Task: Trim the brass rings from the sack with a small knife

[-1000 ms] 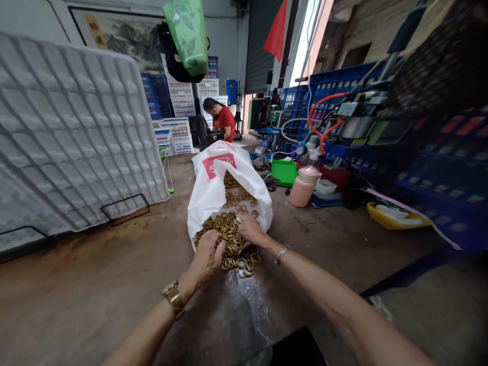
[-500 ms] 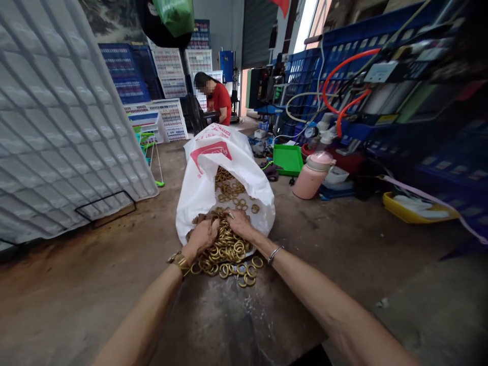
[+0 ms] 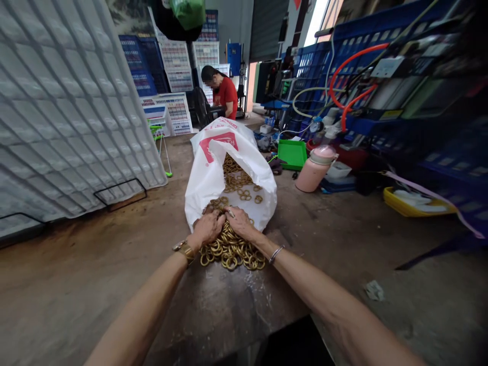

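A white plastic bag (image 3: 208,178) with red print lies open on the worn workbench (image 3: 95,269), full of small brass rings (image 3: 232,249). Several rings have spilled out of its mouth into a heap in front of me. My left hand (image 3: 208,229) rests palm down on the heap at the bag's mouth, its fingers curled over the rings. Beside it, my right hand (image 3: 240,222) lies on the same heap with its fingers bent into the rings. The two hands touch at the fingertips. A gold watch sits on my left wrist, a thin bangle on my right.
A large white moulded tray (image 3: 64,112) leans at the left. A pink flask (image 3: 314,168), a green tray (image 3: 292,152) and a yellow tray (image 3: 415,203) stand at the right by machines with orange hoses. A person in red (image 3: 224,94) works at the back.
Both hands have moved together onto the heap and drawn more rings out of the bag toward me. The heap outside the bag has grown.
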Action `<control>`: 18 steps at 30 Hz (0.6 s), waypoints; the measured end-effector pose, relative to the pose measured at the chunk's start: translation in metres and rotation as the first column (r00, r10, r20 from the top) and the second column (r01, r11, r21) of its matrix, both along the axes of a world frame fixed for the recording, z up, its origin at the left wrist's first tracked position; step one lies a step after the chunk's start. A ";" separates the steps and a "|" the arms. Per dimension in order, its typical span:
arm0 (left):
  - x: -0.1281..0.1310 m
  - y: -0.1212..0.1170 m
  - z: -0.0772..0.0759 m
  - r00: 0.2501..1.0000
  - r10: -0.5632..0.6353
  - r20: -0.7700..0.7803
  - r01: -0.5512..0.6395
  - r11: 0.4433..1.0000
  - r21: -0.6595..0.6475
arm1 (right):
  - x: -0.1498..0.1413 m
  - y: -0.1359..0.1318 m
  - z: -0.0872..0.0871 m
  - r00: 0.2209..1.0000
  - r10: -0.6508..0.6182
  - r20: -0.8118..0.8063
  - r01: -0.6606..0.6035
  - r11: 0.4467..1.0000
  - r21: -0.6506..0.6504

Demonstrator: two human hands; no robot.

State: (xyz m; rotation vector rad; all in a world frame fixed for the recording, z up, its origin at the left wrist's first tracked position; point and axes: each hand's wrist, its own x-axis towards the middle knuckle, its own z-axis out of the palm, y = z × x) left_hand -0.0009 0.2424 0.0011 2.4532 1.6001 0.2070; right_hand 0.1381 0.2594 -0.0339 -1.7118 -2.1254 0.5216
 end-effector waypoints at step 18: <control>-0.020 -0.061 0.000 0.999 -0.042 0.010 0.038 0.968 0.247 | -0.022 -0.043 0.003 0.997 0.042 -0.064 -0.033 0.991 0.132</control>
